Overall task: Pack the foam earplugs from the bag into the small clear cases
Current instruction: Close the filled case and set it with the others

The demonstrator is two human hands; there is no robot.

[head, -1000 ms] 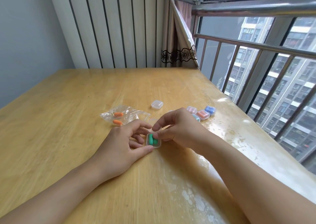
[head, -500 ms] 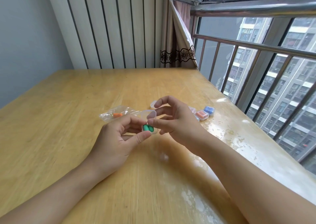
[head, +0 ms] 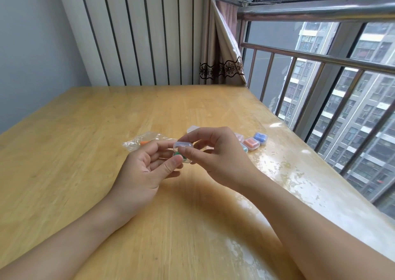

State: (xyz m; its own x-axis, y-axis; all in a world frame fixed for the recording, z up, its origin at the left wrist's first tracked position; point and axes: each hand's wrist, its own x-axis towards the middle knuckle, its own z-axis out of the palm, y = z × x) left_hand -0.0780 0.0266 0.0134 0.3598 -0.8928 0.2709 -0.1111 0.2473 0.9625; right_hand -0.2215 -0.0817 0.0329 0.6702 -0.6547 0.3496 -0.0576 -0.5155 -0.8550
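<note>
- Hands meet above the wooden table [head: 89,134], and between them I see one small clear case [head: 182,151] lifted off the surface.
- My left hand [head: 147,170] is curled round the case from the left and below; its thumb [head: 170,165] lies against the lower front of the case and its index fingertip reaches the upper left corner.
- My right hand [head: 215,155] pinches the same case from the right, thumb on the near edge and index finger arched over the top.
- The case's lid [head: 183,145] stands hinged partly over the base; I cannot tell whether it is fully closed.
- Green earplugs [head: 177,156] show through the clear base, just beside my left thumb tip.
- Beyond my left hand, the plastic bag [head: 139,144] lies flat on the table, with an orange earplug [head: 144,143] visible inside it.
- Beyond my right hand, mostly hidden by its fingers, an empty-looking case [head: 191,129] sits on the table.
- To the right of my right hand I see filled cases close together: an orange case [head: 251,143], a blue case [head: 260,138], a pale pink case [head: 239,137] partly hidden by my knuckles, and a teal-filled case [head: 244,149] peeking out by the hand.
- Farther right of that hand, a metal railing [head: 320,57] runs along the window side of the table.
</note>
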